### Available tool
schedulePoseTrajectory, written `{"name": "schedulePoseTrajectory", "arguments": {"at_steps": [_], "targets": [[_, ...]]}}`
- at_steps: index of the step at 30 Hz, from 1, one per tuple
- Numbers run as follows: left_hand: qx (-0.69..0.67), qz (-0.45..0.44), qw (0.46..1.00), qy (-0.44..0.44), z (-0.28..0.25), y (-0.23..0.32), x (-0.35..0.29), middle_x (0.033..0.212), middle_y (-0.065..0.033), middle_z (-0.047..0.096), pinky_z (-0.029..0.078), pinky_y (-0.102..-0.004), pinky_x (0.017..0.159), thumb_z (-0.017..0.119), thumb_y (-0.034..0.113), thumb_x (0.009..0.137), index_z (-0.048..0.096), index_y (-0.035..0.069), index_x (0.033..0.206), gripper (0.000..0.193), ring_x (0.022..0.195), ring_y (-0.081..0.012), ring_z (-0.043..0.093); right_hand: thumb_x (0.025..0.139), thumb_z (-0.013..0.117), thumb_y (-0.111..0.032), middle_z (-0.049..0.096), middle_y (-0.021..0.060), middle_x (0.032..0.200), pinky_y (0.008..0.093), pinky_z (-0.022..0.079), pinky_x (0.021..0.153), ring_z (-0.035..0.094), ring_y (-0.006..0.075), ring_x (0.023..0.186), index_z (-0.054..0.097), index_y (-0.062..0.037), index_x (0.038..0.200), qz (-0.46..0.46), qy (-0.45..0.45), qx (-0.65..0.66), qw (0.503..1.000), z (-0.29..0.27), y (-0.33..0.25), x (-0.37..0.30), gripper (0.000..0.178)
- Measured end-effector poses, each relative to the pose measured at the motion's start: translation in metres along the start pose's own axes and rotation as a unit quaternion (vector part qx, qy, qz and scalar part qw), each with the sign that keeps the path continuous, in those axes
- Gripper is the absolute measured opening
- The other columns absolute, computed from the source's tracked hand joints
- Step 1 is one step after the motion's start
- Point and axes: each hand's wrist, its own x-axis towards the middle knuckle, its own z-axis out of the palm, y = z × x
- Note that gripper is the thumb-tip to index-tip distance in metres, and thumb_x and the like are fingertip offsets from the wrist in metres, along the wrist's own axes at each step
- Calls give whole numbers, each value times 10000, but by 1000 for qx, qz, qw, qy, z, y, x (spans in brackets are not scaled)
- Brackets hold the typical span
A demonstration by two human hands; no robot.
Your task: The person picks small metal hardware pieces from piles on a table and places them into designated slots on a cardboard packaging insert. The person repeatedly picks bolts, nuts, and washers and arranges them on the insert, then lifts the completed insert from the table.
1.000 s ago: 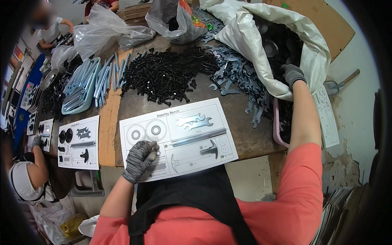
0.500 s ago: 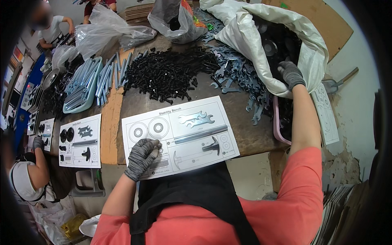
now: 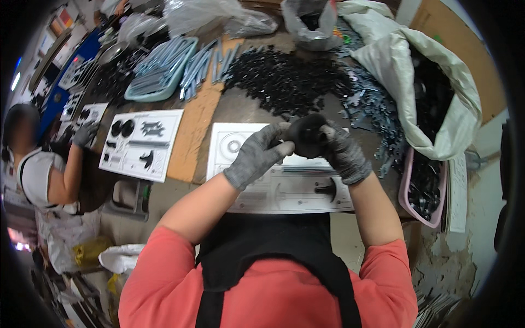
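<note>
A black round disc (image 3: 306,135) is held up over the printed card (image 3: 246,203) in front of me. My right hand (image 3: 345,153), in a grey glove, grips its right side. My gloved left hand (image 3: 258,156) has thumb and fingers at its left edge. On the card lie a silver tube (image 3: 309,170) and a black T-shaped part (image 3: 326,189). My hands and the disc hide the card's upper right part, so I cannot tell whether the wrenches still lie there.
Behind the card are a heap of black bolts (image 3: 279,82) and loose wrenches (image 3: 377,112). At right stand a white sack (image 3: 391,68) of black parts and a pink bin (image 3: 406,188). Tubes fill a pale green tray (image 3: 145,97). A co-worker (image 3: 41,180) sits left beyond another card (image 3: 174,120).
My right hand has come out of the white sack with a black disc, now above the card. My left hand has risen off the card to the disc. The view has shifted left.
</note>
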Motion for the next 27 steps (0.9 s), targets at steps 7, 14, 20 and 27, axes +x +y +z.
{"name": "schedulePoseTrajectory", "arguments": {"at_steps": [7,14,20,27], "targets": [[371,116,911,137,-89,-13,-15,849,-110,640,486,-311,695,653,175,766,642,54,961,230,775,-231,610,850,584,-328,630,80,962,275,492,726,597,157,837,564,-45,1124,16,79,-157,984,17,38,47,395],[640,302,705,-57,-146,-37,-28,879,-110,616,488,-345,748,676,108,675,644,62,939,270,852,-272,596,855,524,-255,573,190,1103,370,431,886,557,298,1012,525,-81,1185,-30,65,-677,732,4,88,78,373],[509,129,850,51,-118,-19,-36,936,-148,594,471,-370,791,660,164,731,590,28,1045,349,911,-306,565,807,586,-270,577,154,1020,402,452,820,568,303,932,553,-64,1098,-73,2,-730,680,39,56,65,358],[580,2,814,16,-103,-29,-13,944,-136,588,463,-376,795,632,225,772,587,92,1076,335,880,-306,573,800,582,-205,590,146,926,401,467,772,577,290,890,577,-49,1005,-7,-30,-773,634,44,65,66,257]]}}
